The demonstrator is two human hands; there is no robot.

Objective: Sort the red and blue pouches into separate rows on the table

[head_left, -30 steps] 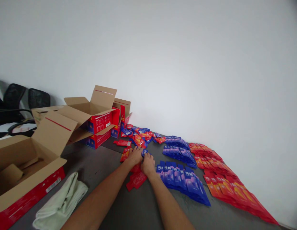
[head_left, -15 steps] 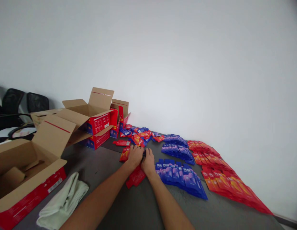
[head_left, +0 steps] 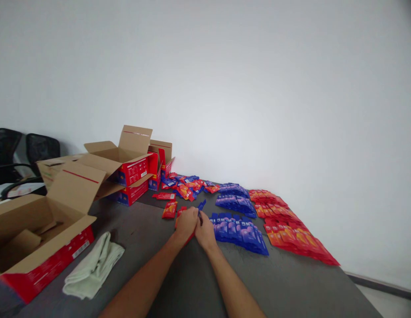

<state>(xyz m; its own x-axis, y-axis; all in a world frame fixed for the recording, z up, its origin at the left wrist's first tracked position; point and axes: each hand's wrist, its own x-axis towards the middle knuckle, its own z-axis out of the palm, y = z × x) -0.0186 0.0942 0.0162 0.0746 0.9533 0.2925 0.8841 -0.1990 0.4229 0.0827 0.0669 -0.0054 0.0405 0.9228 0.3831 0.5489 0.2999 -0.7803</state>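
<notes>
The left hand and right hand meet, fingers curled closed, gripping a blue packet between them over the tabletop. A red packet lies near the left hand; overlapping blue packets lie just beside the right.

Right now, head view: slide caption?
Left hand and right hand hold a blue pouch beside overlapping blue pouches.
</notes>
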